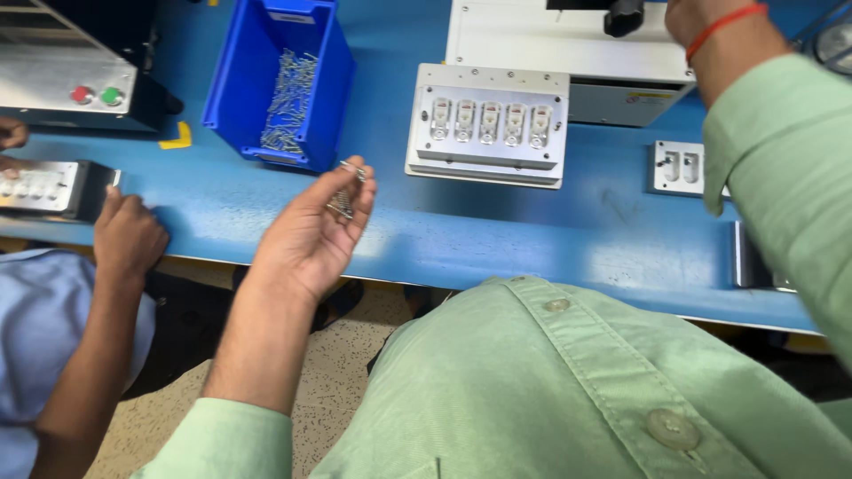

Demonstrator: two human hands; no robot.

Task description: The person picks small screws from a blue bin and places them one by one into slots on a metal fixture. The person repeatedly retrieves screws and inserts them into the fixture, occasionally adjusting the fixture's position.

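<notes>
Small metal pins (342,202) lie as a loose bunch in the left hand (311,235), which is held palm up over the front edge of the blue worktop (497,235). The fingers (359,188) of this hand are curled around the bunch, and one pin stands out just beyond the fingertips. Just beyond these fingers stands a blue plastic bin (244,84), and many more pins of the same kind (288,102) lie inside it. To the right of the fingers, well apart, a light metal fixture plate (488,124) rests on the worktop; it has a row of five small pockets. Behind the plate is a white machine housing (532,40).

The right hand (701,18) is raised at the top edge of the view, near a black knob (623,16), with a red thread (723,22) around the wrist. Its fingers are out of the view, so I cannot tell if they are open or closed.

At the far left, another person's hand (129,235) rests beside a similar fixture (40,188).
</notes>
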